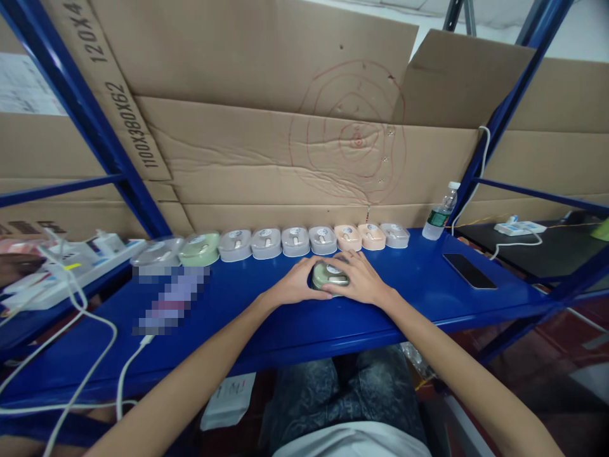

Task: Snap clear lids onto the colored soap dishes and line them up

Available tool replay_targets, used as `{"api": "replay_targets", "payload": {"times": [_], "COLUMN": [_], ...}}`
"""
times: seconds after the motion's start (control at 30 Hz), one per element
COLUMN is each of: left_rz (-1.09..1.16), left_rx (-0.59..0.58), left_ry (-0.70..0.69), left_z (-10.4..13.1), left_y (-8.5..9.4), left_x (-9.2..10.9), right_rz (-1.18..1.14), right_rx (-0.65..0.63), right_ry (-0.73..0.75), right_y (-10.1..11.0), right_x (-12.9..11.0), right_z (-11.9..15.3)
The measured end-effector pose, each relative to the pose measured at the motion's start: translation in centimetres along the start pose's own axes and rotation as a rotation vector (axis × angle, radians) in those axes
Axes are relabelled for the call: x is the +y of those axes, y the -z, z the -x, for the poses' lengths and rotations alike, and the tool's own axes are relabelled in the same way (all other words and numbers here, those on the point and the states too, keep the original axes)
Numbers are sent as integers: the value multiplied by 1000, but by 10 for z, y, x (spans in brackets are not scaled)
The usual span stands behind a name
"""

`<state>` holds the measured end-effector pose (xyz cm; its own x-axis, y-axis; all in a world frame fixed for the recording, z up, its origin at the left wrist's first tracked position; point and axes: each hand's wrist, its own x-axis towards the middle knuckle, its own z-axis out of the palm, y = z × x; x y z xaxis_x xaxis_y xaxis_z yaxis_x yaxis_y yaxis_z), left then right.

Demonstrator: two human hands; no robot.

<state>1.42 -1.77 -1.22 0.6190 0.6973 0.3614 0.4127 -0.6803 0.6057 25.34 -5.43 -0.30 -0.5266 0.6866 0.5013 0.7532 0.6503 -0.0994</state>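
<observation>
Both my hands close round a small green case with a clear lid [328, 275], near the middle of the blue shelf [285, 330]. My left hand [297, 280] grips its left side, and my right hand [360, 278] wraps over its right side and top. The thumbs meet along the near edge; part of the case is hidden by the fingers. Just behind stands a row of similar clear-lidded cases: a green one [199, 249], several grey ones [266, 244] and two peach ones [349, 238].
A water bottle [438, 214] stands at the back right, with a dark phone [469, 271] lying before it. At left are a blurred-out device on a white cable [124, 374] and power strips [71, 266]. Cardboard [228, 146] backs the shelf; blue posts [90, 108] frame it.
</observation>
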Motion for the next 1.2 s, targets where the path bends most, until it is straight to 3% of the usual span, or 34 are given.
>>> {"api": "replay_targets", "payload": {"times": [0.6,0.87,1.07,1.2], "left_rz": [0,4,-9,-27], "left_rx": [6,13,-18,-61], "left_ry": [12,47,29,-20], "left_z": [1,2,1,2], "left_y": [-1,-2,0,0], "left_x": [3,3,5,5], "right_rz": [-15,118,-143,-452], "right_rx": [-33,-71,-35,82], "right_ry": [-1,51,-48,-89], "right_y": [2,5,1,-5], "right_x": [-2,-9,2,13], "right_z": [0,-3,-4,-5]}}
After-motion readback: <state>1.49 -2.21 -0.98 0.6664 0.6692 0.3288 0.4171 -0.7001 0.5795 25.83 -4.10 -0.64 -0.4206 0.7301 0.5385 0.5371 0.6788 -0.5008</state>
